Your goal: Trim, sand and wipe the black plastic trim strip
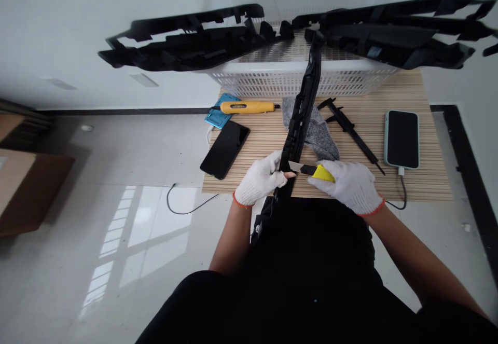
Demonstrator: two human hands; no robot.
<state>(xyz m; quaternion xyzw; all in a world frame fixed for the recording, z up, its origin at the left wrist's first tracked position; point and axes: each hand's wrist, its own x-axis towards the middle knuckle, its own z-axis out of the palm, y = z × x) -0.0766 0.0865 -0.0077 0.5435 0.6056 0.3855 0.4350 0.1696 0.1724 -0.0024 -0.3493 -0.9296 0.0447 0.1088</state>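
Note:
A long black plastic part point(302, 110) runs from my lap up over the wooden table point(420, 183) toward the white basket. My left hand point(260, 179), in a white glove, grips the part near its lower end. In my gloved right hand point(352, 184) is a yellow utility knife point(316, 171), its blade tip touching the part's edge right by my left fingers.
A white mesh basket point(280, 77) at the table's back carries several long black plastic parts point(187, 43). On the table lie a yellow tool point(246, 107), a black phone point(225, 148), a grey cloth point(321, 135), a black caliper point(350, 127) and a charging phone point(402, 139).

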